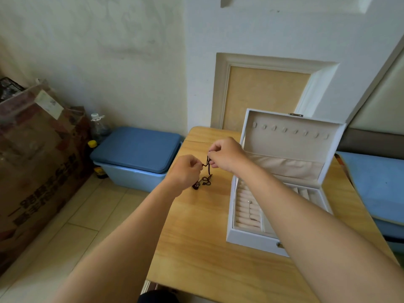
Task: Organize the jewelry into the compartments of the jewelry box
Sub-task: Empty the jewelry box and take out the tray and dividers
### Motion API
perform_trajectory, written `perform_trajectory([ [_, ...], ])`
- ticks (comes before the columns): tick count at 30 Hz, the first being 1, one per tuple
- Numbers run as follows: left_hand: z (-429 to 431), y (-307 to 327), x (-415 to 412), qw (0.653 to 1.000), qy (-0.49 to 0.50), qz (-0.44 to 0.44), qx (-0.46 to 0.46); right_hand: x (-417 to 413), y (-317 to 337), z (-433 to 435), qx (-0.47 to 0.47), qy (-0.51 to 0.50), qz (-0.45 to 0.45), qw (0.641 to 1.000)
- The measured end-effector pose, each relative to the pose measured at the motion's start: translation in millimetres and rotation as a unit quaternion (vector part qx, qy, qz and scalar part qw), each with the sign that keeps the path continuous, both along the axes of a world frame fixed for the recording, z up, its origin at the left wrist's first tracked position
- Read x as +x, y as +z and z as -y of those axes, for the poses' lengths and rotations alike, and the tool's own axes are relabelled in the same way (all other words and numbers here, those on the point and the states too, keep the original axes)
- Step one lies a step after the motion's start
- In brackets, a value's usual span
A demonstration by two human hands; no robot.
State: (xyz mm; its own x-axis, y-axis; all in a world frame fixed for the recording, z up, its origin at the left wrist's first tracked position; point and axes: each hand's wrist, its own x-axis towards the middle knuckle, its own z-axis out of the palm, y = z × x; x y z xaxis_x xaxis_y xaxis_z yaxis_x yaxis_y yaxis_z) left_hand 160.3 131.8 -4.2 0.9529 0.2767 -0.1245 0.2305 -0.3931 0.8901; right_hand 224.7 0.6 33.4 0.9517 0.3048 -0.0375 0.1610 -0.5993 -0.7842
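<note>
While left hand [185,171] and right hand [225,156] pinch the hanging necklace [207,180], the jewelry box [251,239] lies rightward, nearer the right

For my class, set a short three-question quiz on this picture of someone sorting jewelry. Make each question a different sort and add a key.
1. True or false: the white jewelry box with beige lining has its lid shut.
2. What do the left hand and the right hand pinch between them?
A) a silver ring
B) a dark brown cord necklace
C) a gold watch
3. Fill in: the box stands on a light wooden ____.

Key:
1. False, the lid stands open.
2. B
3. table
</note>
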Motion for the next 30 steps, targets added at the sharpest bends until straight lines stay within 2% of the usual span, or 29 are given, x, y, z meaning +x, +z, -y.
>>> perform_trajectory([
  [6,-6,-10,6,0.994,0.016,-0.001,0.105,-3,-14,-10,-0.124,0.053,0.001,0.991],
  [12,-14,-18,4,0.984,-0.008,-0.032,0.175,-6,-25,-21,-0.179,0.081,-0.006,0.981],
  [19,-9,-11,-2,0.984,-0.014,-0.03,0.175,-16,-7,-10,-0.149,0.089,0.0,0.985],
  [23,7,14,-8,0.987,-0.04,0.026,0.154,-19,18,16,-0.07,0.082,-0.015,0.994],
  [30,68,47,-21,0.97,-0.147,0.099,0.165,-38,35,86,-0.087,0.019,-0.001,0.996],
])
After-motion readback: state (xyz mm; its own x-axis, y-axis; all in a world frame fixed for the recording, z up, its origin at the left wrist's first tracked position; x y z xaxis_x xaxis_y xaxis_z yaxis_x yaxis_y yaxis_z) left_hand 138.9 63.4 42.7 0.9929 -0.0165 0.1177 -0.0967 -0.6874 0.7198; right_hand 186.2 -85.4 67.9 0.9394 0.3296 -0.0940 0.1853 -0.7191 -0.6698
